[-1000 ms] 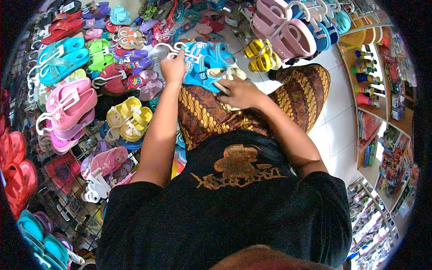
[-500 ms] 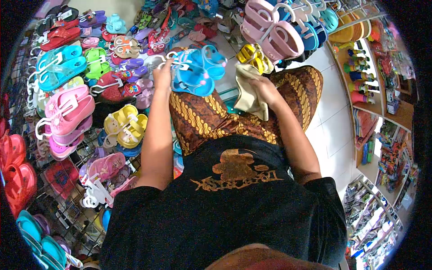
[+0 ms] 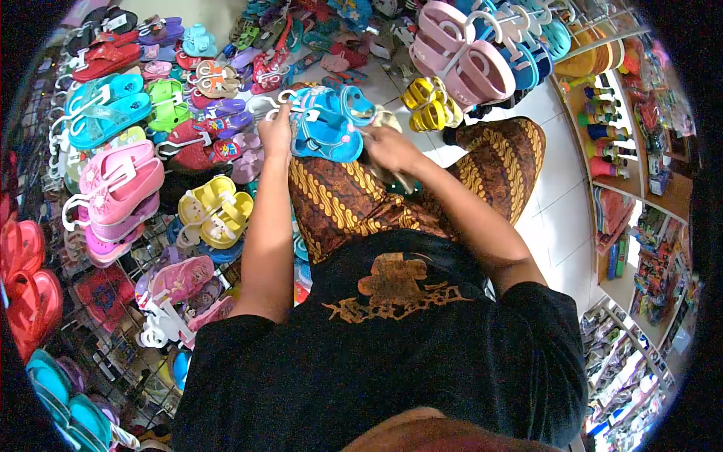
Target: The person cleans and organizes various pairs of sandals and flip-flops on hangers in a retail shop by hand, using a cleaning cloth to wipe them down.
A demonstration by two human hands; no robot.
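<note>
In the head view, my left hand (image 3: 276, 137) is closed round the white hanger (image 3: 287, 96) of a pair of blue sandals (image 3: 325, 135). The sandals hang over my lap, with small pink details at their edges. My right hand (image 3: 393, 152) is at the right edge of the pair, closed on a beige cloth (image 3: 387, 120). Most of the cloth is hidden behind the hand and the sandals. Its contact with the sandals is partly covered by my fingers.
On the left, a wire rack (image 3: 102, 361) carries many sandals, among them pink shoes (image 3: 124, 177) and yellow sandals (image 3: 216, 212). Pink sandals (image 3: 463, 56) and yellow-black sandals (image 3: 429, 103) hang ahead to the right. Wooden shelves (image 3: 580, 124) with goods stand at far right.
My right hand has moved left with the cloth, from over my lap to the edge of the blue sandals. My left hand still holds the pair in nearly the same place.
</note>
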